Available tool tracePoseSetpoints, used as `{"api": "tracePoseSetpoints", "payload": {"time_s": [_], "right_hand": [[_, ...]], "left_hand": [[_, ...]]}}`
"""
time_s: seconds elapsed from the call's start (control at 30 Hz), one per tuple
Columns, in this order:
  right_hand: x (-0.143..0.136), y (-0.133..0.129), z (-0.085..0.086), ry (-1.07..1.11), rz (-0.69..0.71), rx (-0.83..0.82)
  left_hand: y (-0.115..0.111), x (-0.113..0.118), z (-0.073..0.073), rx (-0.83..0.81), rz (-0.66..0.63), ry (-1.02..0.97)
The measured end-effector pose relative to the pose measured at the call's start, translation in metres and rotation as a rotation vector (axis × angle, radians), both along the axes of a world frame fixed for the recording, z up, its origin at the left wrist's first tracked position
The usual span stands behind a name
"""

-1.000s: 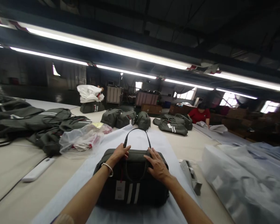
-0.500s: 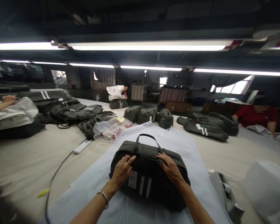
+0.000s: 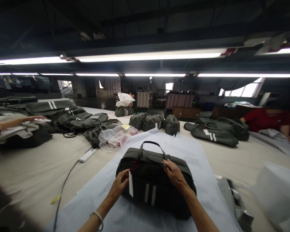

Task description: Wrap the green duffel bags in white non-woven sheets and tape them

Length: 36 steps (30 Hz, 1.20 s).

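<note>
A dark grey duffel bag [image 3: 157,180] with two white stripes sits upright on white sheeting in front of me. One of its handles [image 3: 151,142] arches up above the top. At the bag's left front, my left hand [image 3: 120,184] is closed, pinching the edge of a white hang tag [image 3: 130,184] on a red cord [image 3: 135,166]. My right hand [image 3: 176,175] lies over the upper right of the bag, its thumb and fingers closed about the front handle strap near the top edge. The fingertips there are partly hard to make out.
White sheeting [image 3: 190,149] runs under the bag. Grey bags [image 3: 171,125] stand behind, and more bags [image 3: 79,124] are heaped left. A plastic bag [image 3: 117,137], power strip [image 3: 87,155] and grey metal tool [image 3: 234,199] lie around. Another person's arm [image 3: 16,122] shows left; a person in red [image 3: 265,120] works right.
My left hand has moved down and left from the bag's top edge and has taken hold of the tag, turning it edge-on. My right hand stays nearly in place.
</note>
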State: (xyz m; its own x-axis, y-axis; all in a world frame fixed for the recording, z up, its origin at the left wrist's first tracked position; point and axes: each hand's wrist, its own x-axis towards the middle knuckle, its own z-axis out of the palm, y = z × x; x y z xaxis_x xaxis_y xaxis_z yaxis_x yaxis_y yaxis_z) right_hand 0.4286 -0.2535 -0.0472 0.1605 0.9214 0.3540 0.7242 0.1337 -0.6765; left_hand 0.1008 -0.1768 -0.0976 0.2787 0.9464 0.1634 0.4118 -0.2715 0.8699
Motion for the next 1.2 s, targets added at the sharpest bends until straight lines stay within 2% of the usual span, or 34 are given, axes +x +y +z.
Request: {"api": "tracePoseSetpoints", "payload": {"time_s": [0.1,0.23,0.33,0.47,0.57,0.63,0.73,0.8,0.87,0.93,1.0,1.07,1.2], "right_hand": [[0.002,0.001,-0.001,0.007,0.000,0.000],[0.001,0.002,0.000,0.030,0.007,-0.017],[-0.002,0.000,0.001,0.071,0.008,-0.016],[-0.001,-0.001,0.013,0.076,-0.039,-0.023],[0.003,0.003,0.040,0.006,-0.055,-0.049],[0.004,0.007,0.061,-0.040,-0.086,-0.010],[-0.002,0.008,0.078,-0.127,-0.058,0.138],[-0.011,0.001,0.072,-0.213,0.081,0.178],[-0.019,-0.013,0.054,-0.285,0.225,0.152],[-0.024,-0.027,0.033,-0.321,0.296,0.123],[-0.024,-0.036,0.017,-0.333,0.301,0.126],[-0.022,-0.039,0.008,-0.330,0.285,0.152],[-0.020,-0.034,0.002,-0.287,0.257,0.252]], "left_hand": [[-0.003,0.023,-0.008,-0.174,0.180,-0.065],[-0.014,0.058,-0.016,-0.192,0.239,0.039],[-0.022,0.070,-0.016,-0.163,0.253,0.127],[-0.026,0.061,-0.019,-0.145,0.152,0.237],[-0.023,0.040,-0.022,-0.134,0.060,0.318],[-0.016,0.023,-0.020,-0.137,-0.013,0.384],[0.000,-0.001,0.000,-0.140,-0.088,0.460],[0.015,-0.009,0.024,-0.056,-0.011,0.451],[0.031,-0.003,0.051,0.115,0.111,0.436],[0.048,0.014,0.075,0.259,0.151,0.502],[0.065,0.040,0.091,0.297,0.092,0.614],[0.079,0.069,0.098,0.270,0.037,0.681],[0.095,0.113,0.099,0.268,-0.016,0.719]]}}
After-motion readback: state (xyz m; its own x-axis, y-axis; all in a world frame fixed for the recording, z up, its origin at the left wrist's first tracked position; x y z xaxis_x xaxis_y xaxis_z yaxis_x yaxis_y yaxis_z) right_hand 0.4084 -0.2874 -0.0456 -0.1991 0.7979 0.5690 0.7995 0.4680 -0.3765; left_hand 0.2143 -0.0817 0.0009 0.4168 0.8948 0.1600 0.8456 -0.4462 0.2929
